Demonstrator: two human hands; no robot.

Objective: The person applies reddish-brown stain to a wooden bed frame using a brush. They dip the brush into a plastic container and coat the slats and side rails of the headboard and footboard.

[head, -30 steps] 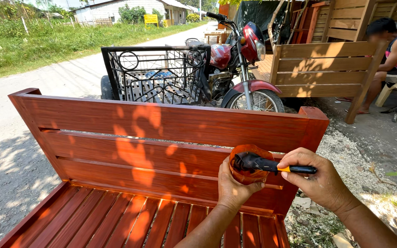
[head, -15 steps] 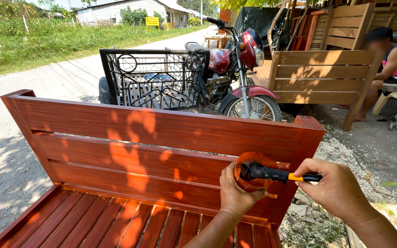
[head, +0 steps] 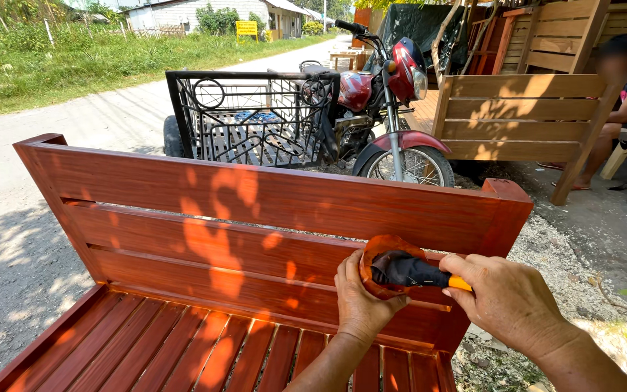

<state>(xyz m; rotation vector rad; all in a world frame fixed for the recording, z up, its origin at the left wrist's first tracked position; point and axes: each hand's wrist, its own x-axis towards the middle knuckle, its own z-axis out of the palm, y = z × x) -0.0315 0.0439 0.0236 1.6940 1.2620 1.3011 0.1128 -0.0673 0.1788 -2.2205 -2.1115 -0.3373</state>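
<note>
Left hand point(head: 361, 301) clasped cup point(head: 390, 265) against bench point(head: 255, 196) backrest; right hand point(head: 506, 297) gripped brush point(head: 415, 272), lying crosswise, bristles inside cup.

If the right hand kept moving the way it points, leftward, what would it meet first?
Probably the small stained cup that the left hand holds: the right hand already has the brush inside it.

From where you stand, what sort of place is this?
Probably an open-air roadside carpentry yard: a glossy red-brown slatted wooden bench being finished, unpainted wooden benches behind, and a red motorcycle with a black metal cargo cage beside a road.
</note>
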